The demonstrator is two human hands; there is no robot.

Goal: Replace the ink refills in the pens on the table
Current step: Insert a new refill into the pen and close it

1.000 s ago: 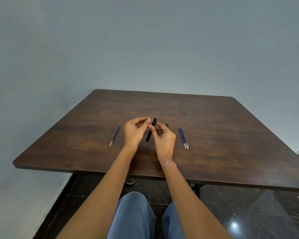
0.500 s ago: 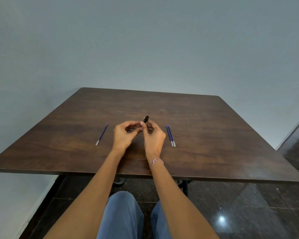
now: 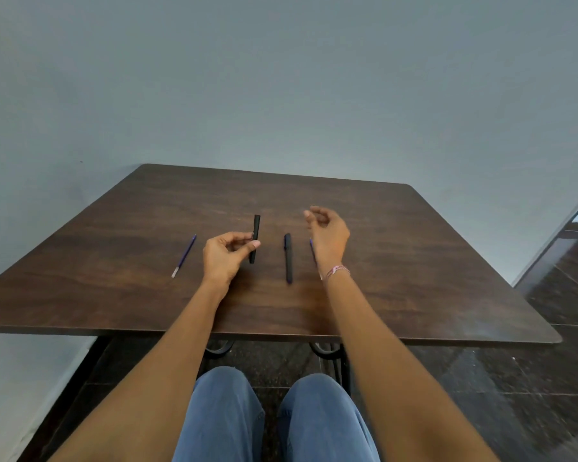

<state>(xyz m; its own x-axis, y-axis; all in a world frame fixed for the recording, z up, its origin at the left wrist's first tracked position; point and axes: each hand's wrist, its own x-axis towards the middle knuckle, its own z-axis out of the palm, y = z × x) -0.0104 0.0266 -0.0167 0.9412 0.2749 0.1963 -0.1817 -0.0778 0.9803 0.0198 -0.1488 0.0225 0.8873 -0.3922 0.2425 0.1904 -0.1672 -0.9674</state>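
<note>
Grey-blue wall point(image 3: 281, 95) rises behind a dark wooden table point(image 3: 414, 261). Near the table's middle a black lying pen point(image 3: 288, 258) rests flat, pointing away from the person. Well to the left of the lying pen, a blue refill point(image 3: 184, 256) lies slanted on the wood. Closer in on that same side, the left hand point(image 3: 226, 258) pinches a second black pen, the held pen point(image 3: 255, 238), between thumb and fingertips, its length nearly parallel to the lying pen. Just right of the lying pen, a blue sliver of another refill point(image 3: 312, 250) shows, mostly hidden by the right hand point(image 3: 327, 238). That hand is raised with fingers loosely curled and grasps nothing. A bracelet point(image 3: 337, 270) circles its wrist.
</note>
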